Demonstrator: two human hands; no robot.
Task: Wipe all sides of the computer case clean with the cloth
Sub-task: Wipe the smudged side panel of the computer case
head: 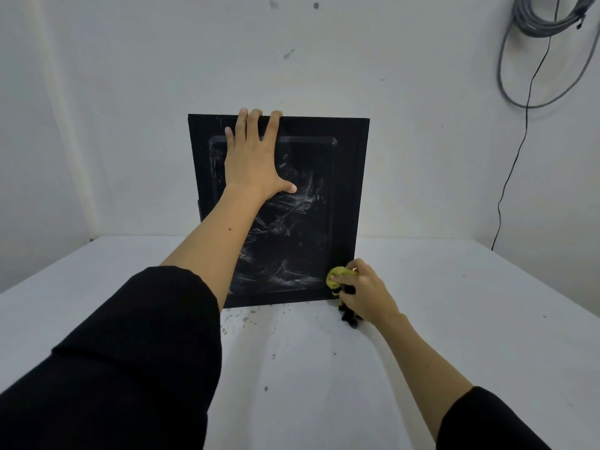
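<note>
A black computer case [344, 177] stands upright on the white table [454, 319], its broad side panel facing me and streaked with pale smears. My left hand [253, 157] lies flat on the upper left of that panel, with the fingertips hooked over the top edge. My right hand [363, 292] grips a bunched yellow-green cloth [337, 276] with dark parts hanging below it. The cloth is against the panel's lower right corner, close to the table.
Small dark specks dot the table in front of the case. A white wall rises right behind the table. Grey coiled cables [545, 24] hang on the wall at the upper right, and a thin black wire [519, 151] drops from them to the table's back edge.
</note>
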